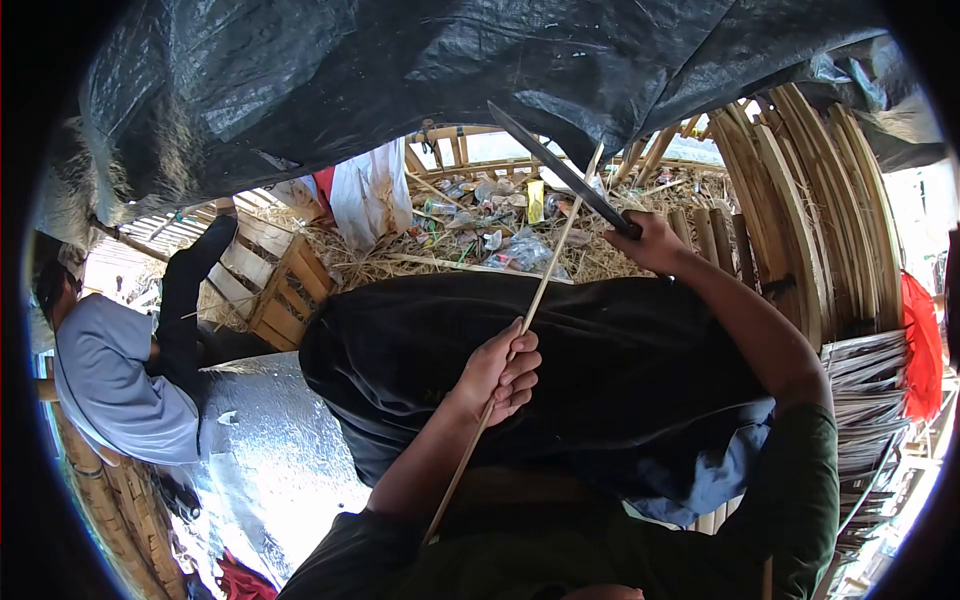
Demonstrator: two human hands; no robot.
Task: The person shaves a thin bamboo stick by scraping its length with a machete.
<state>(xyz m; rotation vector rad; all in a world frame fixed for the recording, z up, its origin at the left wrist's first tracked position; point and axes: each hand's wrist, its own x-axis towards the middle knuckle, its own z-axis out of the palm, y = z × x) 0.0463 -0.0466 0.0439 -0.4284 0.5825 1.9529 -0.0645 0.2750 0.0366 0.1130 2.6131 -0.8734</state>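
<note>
My left hand (500,372) is wrapped round a thin bamboo strip (545,278), which slants from near my chest up and away to the right. In my right hand (648,243) is the dark handle of a machete (560,168). Its long blade points up and to the left and crosses the upper part of the strip in view. Whether blade and strip touch, I cannot tell. Below both hands lies dark cloth (620,350) over my legs.
A dark plastic sheet (400,70) hangs low overhead. Split bamboo slats (800,200) lean at the right, near a red cloth (918,345). Litter and straw (490,215) cover the ground ahead. Another person (125,370) sits at the left by a wooden crate (290,295) and silvery sheeting (270,430).
</note>
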